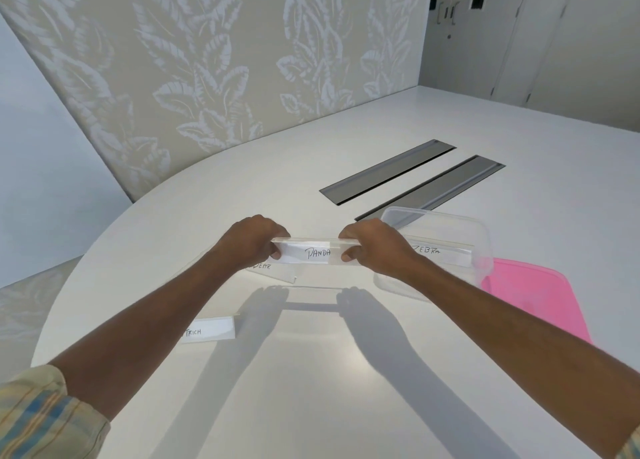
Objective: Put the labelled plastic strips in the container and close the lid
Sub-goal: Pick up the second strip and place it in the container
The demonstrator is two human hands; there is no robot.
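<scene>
A clear plastic strip labelled PANDA (313, 252) is held level above the white table, my left hand (254, 242) shut on its left end and my right hand (372, 247) shut on its right end. Just right of my right hand stands the clear container (479, 237), open, with a strip labelled ZEBRA (440, 252) lying inside it. The pink lid (533, 296) lies flat on the table beside the container, to its right. Two more labelled strips rest on the table: one reading BEAR (273, 270) under my left hand and one ending in TRICH (211, 330) nearer to me.
Two long grey cable hatches (388, 171) are set into the white table (311, 372) behind the container. A leaf-patterned panel (207, 60) borders the table's far left edge. Doors stand at the back right.
</scene>
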